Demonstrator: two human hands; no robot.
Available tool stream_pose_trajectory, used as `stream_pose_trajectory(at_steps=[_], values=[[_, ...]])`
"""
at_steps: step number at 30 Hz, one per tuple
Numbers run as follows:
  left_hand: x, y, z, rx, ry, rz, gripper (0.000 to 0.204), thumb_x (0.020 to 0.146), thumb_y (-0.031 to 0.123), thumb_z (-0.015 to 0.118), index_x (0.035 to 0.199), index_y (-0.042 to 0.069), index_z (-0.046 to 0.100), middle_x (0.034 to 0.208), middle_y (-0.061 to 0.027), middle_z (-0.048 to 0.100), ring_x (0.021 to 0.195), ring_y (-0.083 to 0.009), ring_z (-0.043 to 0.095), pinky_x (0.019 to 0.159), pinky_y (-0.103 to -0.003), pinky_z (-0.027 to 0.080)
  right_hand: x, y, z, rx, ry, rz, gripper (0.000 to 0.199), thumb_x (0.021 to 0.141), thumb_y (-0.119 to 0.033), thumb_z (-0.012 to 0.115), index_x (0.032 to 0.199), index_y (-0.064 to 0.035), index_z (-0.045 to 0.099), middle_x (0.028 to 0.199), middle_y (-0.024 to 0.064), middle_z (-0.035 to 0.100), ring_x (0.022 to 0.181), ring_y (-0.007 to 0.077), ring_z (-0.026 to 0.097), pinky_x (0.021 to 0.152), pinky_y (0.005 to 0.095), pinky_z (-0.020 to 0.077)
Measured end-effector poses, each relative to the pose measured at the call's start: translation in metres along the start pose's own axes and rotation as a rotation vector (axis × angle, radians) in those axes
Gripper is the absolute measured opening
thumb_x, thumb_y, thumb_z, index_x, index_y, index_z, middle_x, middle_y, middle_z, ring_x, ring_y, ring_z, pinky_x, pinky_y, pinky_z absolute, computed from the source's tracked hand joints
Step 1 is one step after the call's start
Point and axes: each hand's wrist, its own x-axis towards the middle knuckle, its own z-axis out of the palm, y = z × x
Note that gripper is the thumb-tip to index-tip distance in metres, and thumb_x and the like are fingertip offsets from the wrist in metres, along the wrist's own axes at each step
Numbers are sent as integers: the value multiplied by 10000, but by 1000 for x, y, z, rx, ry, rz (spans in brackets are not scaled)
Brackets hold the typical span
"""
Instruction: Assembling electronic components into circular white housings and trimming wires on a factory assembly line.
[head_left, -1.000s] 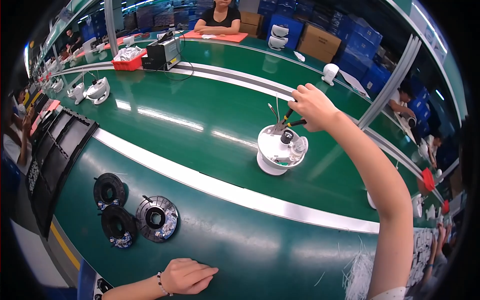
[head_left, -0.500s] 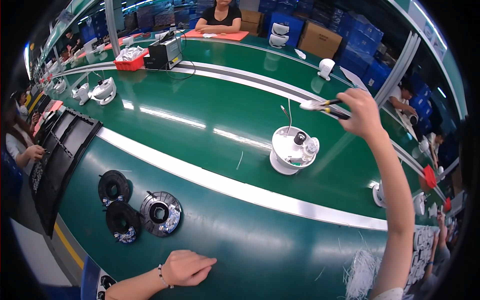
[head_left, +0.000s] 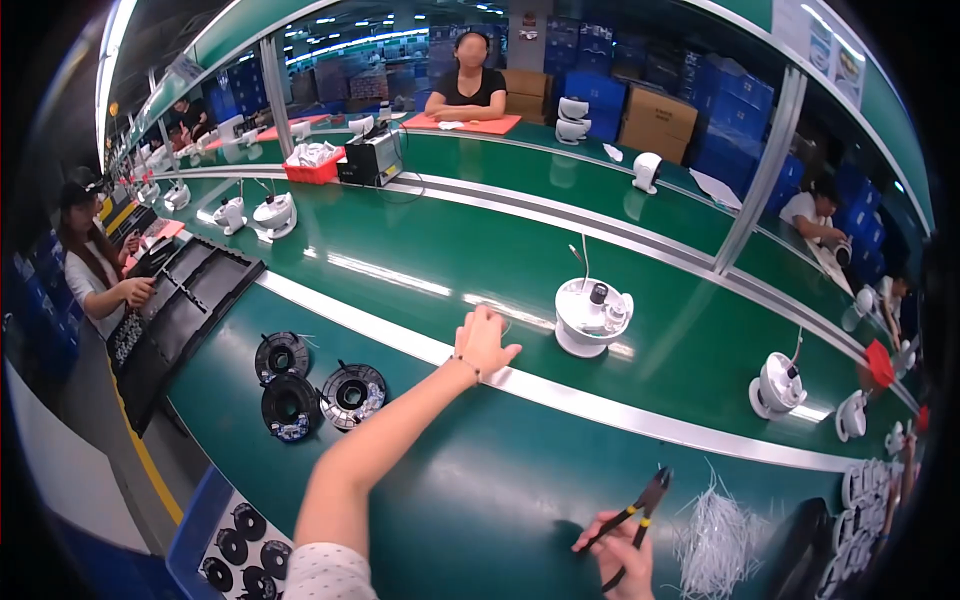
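My left hand [head_left: 482, 345] reaches over the metal rail onto the green conveyor, fingers bent down and thumb apart. A thin pale strip [head_left: 507, 327] shows beside its fingers; I see no grip on it. To the right of that hand stands an open white camera housing [head_left: 590, 325], with a dark lens and a cable rising from it. My right hand [head_left: 625, 555] is low at the near bench, closed round the handles of black-and-yellow cutting pliers [head_left: 640, 510]. Next to the pliers lies a heap of thin white plastic offcuts [head_left: 718, 545].
Three black ring parts with circuit boards [head_left: 350, 395] lie on the bench at left. A blue bin [head_left: 195, 530] of black discs stands at lower left, a black tray [head_left: 190, 310] beyond. More white housings [head_left: 778, 385] are on the conveyor. Co-workers sit across and to both sides.
My right hand came down from above the conveyor to the near bench with the pliers. My left hand moved from the bench forward onto the conveyor. The head view tilted up.
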Motion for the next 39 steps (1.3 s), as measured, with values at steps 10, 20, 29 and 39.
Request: stream_pose_trajectory(at_steps=[10, 20, 29, 39], values=[[29, 16, 76, 188, 126, -244, 88, 738, 193, 628, 727, 107, 646, 1045, -91, 481, 1047, -264, 400, 867, -435, 321, -28, 11, -43, -244, -97, -73, 333, 772, -71, 595, 1077, 36, 517, 888, 61, 577, 791, 148, 573, 714, 259, 446], [-88, 165, 43, -596, -188, 659, 94, 732, 113, 612, 753, 31, 571, 739, -107, 568, 696, -252, 561, 633, -328, 456, -41, 6, -26, -695, -189, -319, 352, 691, -21, 650, 1029, 4, 555, 872, 98, 581, 785, 164, 553, 762, 266, 427], [-120, 139, 71, -450, -221, 852, 106, 750, 118, 577, 775, 36, 515, 811, -74, 510, 745, -252, 514, 639, -347, 414, -28, 7, -26, -1389, -204, -751, 466, 556, -159, 667, 997, -36, 580, 921, 122, 542, 861, 305, 529, 780, 413, 417], [-118, 136, 75, -510, -307, 804, 179, 651, -25, 492, 814, 43, 518, 853, -65, 515, 760, -249, 522, 657, -354, 421, -18, 10, -38, -1347, -276, -688, 488, 553, -167, 682, 1010, -37, 570, 954, 118, 530, 910, 295, 515, 833, 458, 399]])
